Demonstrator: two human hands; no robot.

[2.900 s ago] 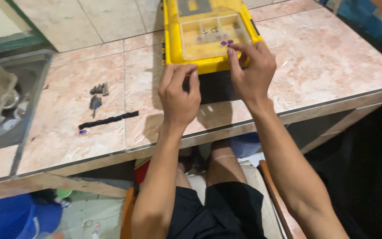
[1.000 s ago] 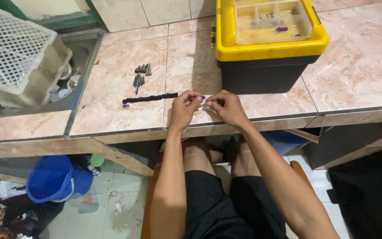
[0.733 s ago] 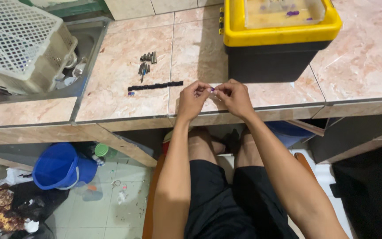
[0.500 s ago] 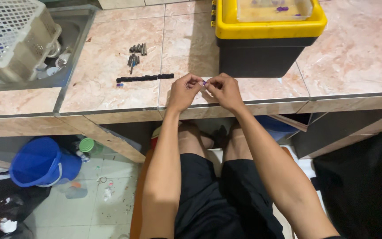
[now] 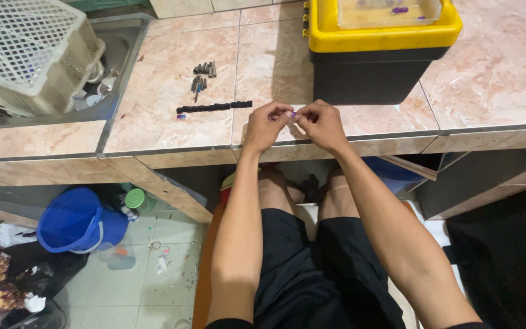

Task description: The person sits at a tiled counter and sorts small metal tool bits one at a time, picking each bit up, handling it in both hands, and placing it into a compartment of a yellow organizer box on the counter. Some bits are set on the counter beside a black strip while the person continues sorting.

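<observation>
Hands meet at the front edge of the pink marble-tiled surface [image 5: 159,122]. The left hand [image 5: 266,125] and the right hand [image 5: 321,123] are close together, fingertips almost touching, and both pinch a tiny purple piece [image 5: 292,113] between thumb and forefinger. The piece is so small that its shape cannot be told; it sits in the air just above the surface edge, between the two hands.

Just behind the hands stands a black plastic toolbox with a yellow lid [image 5: 378,55], and small purple parts lie in the clear tray on top of it. To the left of the hands, a black strip of small linked segments [image 5: 214,107] lies flat on the surface, with one small purple bit at its left end. Behind the strip is a little group of dark metal bits [image 5: 202,74]. Further left, a white plastic lattice basket [image 5: 25,52] sits over a steel sink [image 5: 120,61].

Under the surface are the bare knees and black shorts of the person, and on the floor to the left stands a blue plastic bucket [image 5: 77,219].
</observation>
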